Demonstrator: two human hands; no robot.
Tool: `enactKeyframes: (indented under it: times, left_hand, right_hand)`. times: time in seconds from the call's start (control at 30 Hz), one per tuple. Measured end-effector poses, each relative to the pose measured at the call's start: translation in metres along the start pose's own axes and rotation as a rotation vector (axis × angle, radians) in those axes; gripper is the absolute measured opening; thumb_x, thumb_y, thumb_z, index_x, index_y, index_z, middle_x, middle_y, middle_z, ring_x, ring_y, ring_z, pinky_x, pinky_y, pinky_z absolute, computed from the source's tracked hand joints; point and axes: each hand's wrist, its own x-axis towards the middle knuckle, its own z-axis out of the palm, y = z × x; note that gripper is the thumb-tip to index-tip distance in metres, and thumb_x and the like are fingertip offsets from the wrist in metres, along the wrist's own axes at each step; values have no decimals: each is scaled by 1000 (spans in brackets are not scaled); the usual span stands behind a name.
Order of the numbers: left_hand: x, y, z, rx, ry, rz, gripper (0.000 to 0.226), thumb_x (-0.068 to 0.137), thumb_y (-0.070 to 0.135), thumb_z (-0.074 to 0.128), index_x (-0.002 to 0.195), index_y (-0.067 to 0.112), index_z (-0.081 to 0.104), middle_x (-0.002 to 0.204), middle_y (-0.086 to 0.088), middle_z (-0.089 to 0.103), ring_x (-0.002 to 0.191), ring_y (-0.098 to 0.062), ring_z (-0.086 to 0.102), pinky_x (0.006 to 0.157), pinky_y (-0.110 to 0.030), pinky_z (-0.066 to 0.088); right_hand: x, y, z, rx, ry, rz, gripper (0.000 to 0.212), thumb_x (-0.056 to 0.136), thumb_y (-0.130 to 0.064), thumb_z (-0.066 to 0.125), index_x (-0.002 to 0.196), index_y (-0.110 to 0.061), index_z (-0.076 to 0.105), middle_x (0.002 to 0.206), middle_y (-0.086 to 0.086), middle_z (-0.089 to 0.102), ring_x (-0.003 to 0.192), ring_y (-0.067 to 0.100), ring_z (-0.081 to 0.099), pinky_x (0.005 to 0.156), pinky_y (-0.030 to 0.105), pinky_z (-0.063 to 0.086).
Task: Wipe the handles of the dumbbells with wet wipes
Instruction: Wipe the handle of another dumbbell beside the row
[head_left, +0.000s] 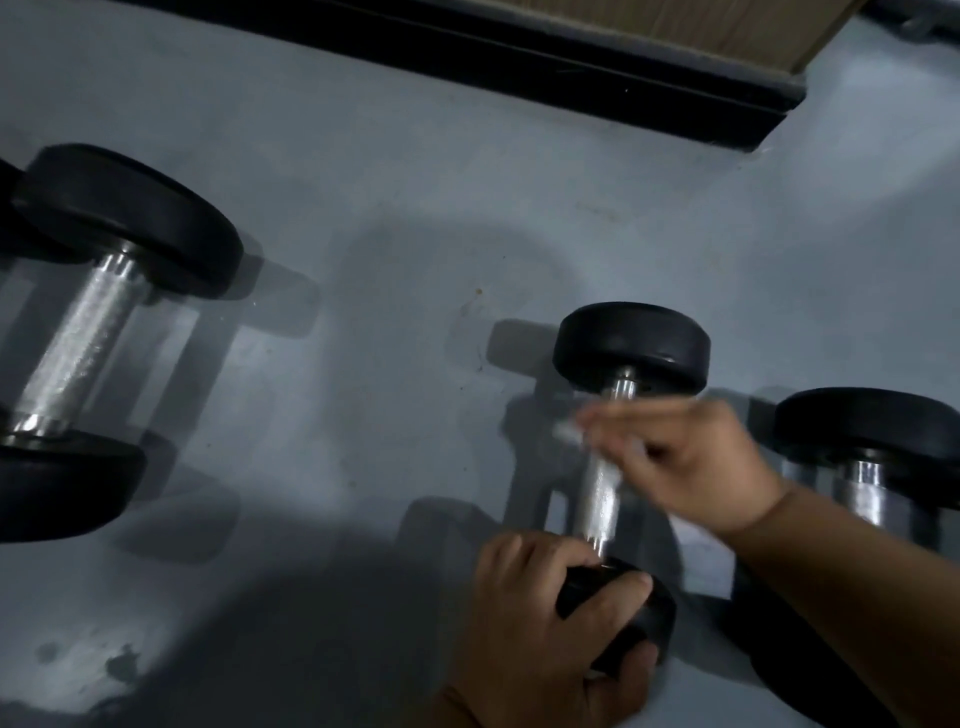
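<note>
Item: small black rubber-ended dumbbell with knurled steel handle (602, 483), on grey floor (389, 156). Left hand (545, 623) curls round its near end, steadying it. Right hand (691, 457), blurred, lies over the handle; a whitish scrap, likely the wet wipe (569, 432), shows at its fingertips, grip unclear. Step: wiping this handle. Next: probably the larger black dumbbell (78, 338) left of it, or the chrome-handled one (872, 457) right.
</note>
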Motion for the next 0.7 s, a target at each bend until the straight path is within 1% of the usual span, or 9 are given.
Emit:
enactKeyframes:
  times: [0.07, 0.1, 0.23, 0.3, 0.37, 0.43, 0.47, 0.6, 0.7]
  left_hand:
    - [0, 1, 0, 20, -7, 5, 34, 84, 51, 65, 108, 31, 77, 99, -4, 66, 87, -22, 57, 77, -35, 46]
    - [-1, 1, 0, 18, -1, 5, 34, 86, 52, 63, 108, 30, 77, 99, -5, 66, 88, -23, 58, 78, -36, 47]
    - [0, 2, 0, -28, 25, -21, 37, 92, 52, 54, 108, 29, 78, 105, -2, 62, 90, -21, 58, 79, -37, 47]
    - [0, 1, 1, -26, 24, -18, 36, 92, 52, 54, 108, 30, 78, 107, -1, 58, 90, -22, 58, 79, -37, 47]
    - [0, 1, 2, -6, 14, -2, 35, 90, 52, 57, 110, 31, 76, 106, -1, 60, 88, -23, 59, 78, -37, 47]
    - [-1, 1, 3, 24, 0, 2, 35, 89, 52, 58, 109, 31, 77, 101, -3, 65, 87, -24, 60, 77, -37, 46]
    - [-2, 1, 4, 27, -2, 1, 35, 89, 52, 58, 109, 31, 77, 100, -4, 66, 86, -24, 60, 77, -37, 46]
    - [-1, 1, 2, -23, 26, -7, 37, 91, 52, 54, 109, 30, 77, 102, -4, 63, 85, -23, 59, 76, -36, 45]
    - [0, 1, 3, -9, 33, -16, 35, 90, 50, 56, 110, 28, 76, 101, -6, 66, 86, -26, 61, 77, -37, 44]
  right_hand:
    - [4, 5, 0, 17, 139, 99, 12, 90, -9, 76, 101, -11, 80, 112, -4, 74, 102, 4, 72, 85, 35, 61]
    - [-3, 0, 3, 33, 142, 125, 11, 90, -9, 77, 99, -11, 80, 112, -5, 74, 101, 5, 72, 84, 36, 61]
    - [-39, -24, 15, 144, -137, 16, 8, 91, -11, 74, 96, -11, 80, 113, -5, 74, 103, 6, 71, 81, 29, 60]
    - [-24, -14, 10, 79, -169, -48, 11, 93, -15, 73, 101, -14, 80, 114, -5, 74, 104, 3, 70, 83, 25, 59]
    - [-2, 0, 3, -23, -28, -31, 13, 93, -16, 73, 104, -15, 80, 114, -5, 74, 104, 1, 70, 87, 27, 59]
    - [4, 8, 1, -21, 127, 80, 12, 91, -10, 75, 101, -11, 80, 112, -4, 74, 104, 3, 70, 89, 32, 60]
    - [0, 5, 4, -7, 145, 113, 12, 91, -8, 75, 101, -11, 80, 112, -4, 74, 104, 4, 70, 88, 32, 60]
    - [-35, -26, 18, 122, -65, 35, 10, 92, -13, 72, 97, -14, 80, 112, -5, 74, 103, 4, 71, 83, 26, 60]
    - [-22, -16, 12, 50, -103, -16, 12, 92, -15, 72, 101, -16, 80, 113, -3, 74, 105, 4, 70, 85, 25, 59]
